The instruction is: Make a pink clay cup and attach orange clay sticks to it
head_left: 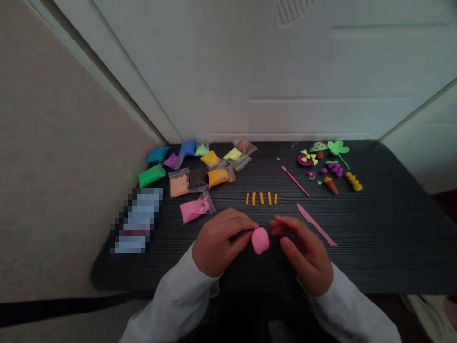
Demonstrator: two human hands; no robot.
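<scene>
A rounded lump of pink modelling clay (260,240) is pinched at its left side between the thumb and fingers of my left hand (223,243). Just right of it, my right hand (306,252) is open, thumb and fingers apart, not touching the clay. Several short orange clay strips (262,198) lie in a row beyond my hands. To the right of them rest a pink clay knife (316,225) and a thin pink modelling stick (295,181). An opened bag of pink clay (194,209) lies beyond my left wrist.
Several bags of coloured clay (189,178) cover the table's back left. Finished clay pieces, among them a green clover (337,147), purple grapes (334,168) and a yellow caterpillar-like piece (353,181), stand at back right. A blurred-out flat object (139,221) lies at the left edge.
</scene>
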